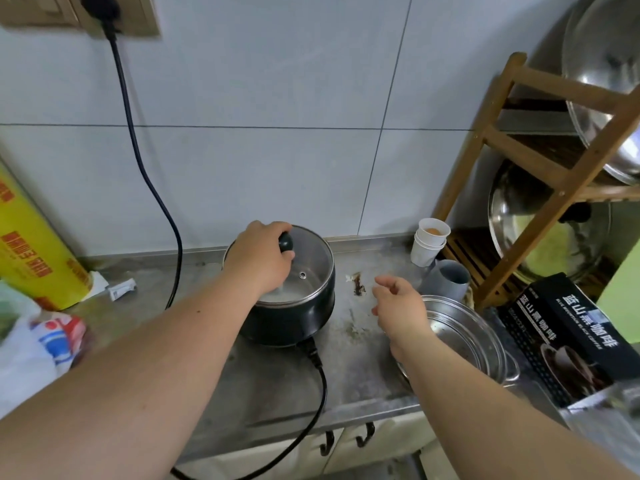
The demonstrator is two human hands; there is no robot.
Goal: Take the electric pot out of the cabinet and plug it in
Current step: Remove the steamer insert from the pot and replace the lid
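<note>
A: Tiled wall, steel table (277, 386). Where's the electric pot (294, 306)?

B: Mid-table, straight ahead. Left hand (259, 259) is closed on the lid knob (286, 242); right hand (398, 303) hovers just beside it, loosely open and empty.

A: Plugged in?

B: The plug (102, 10) sits in the wall socket; the cord (311, 410) dips below the frame, so continuity is hidden.

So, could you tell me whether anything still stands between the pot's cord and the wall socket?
Nothing visible does. The plug already sits in the wall socket, and the cord hangs free down the tiles. The left hand has a grip on the lid knob.
</note>
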